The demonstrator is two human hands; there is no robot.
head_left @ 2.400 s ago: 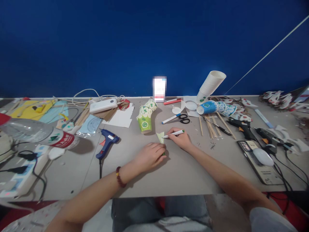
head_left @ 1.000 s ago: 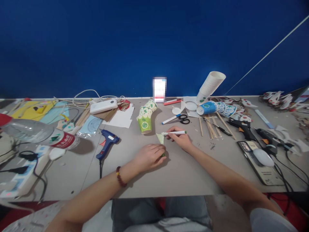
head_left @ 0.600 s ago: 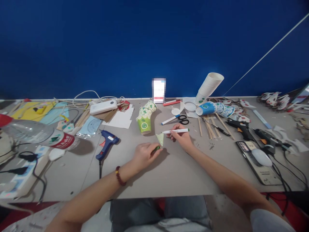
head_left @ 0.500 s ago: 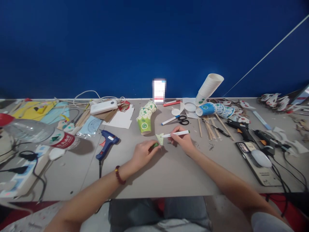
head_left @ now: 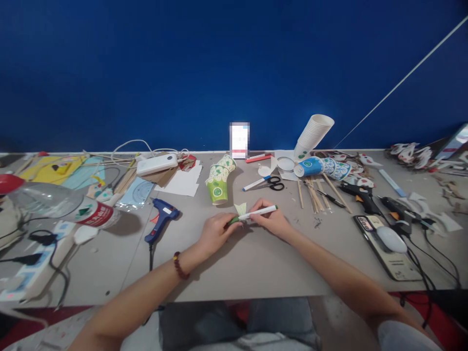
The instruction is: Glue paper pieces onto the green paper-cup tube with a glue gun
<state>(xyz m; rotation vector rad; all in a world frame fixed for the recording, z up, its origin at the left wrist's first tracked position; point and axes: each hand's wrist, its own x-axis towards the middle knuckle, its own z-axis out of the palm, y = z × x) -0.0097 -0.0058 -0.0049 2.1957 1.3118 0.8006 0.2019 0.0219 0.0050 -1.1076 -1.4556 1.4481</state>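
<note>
My right hand (head_left: 268, 218) is closed on a white marker (head_left: 265, 211) with a green end, held at a slant with its tip to the left. Between the fingertips of my left hand (head_left: 215, 231) is a green marker cap (head_left: 234, 220), and the marker's tip end meets it. Whether the cap is fully seated cannot be made out. A small pale piece of paper (head_left: 240, 208) with green lines is just behind the cap, by the left fingertips. Beyond my hands lie joined green patterned paper cups (head_left: 218, 187). Black-handled scissors (head_left: 275, 183) and a blue-capped marker (head_left: 256, 184) lie behind my right hand.
A blue glue gun (head_left: 161, 219) lies left of my hands, near a bottle (head_left: 66, 200) and a power strip (head_left: 40, 258). To the right are wooden sticks (head_left: 314, 195), stacked white cups (head_left: 314, 134), blue cups (head_left: 312, 166), black glue guns (head_left: 360, 195) and a phone with a mouse (head_left: 390, 239) on it.
My right hand has lowered the marker and brought its tip from over the paper piece to the green cap in my left hand. The left hand has barely moved.
</note>
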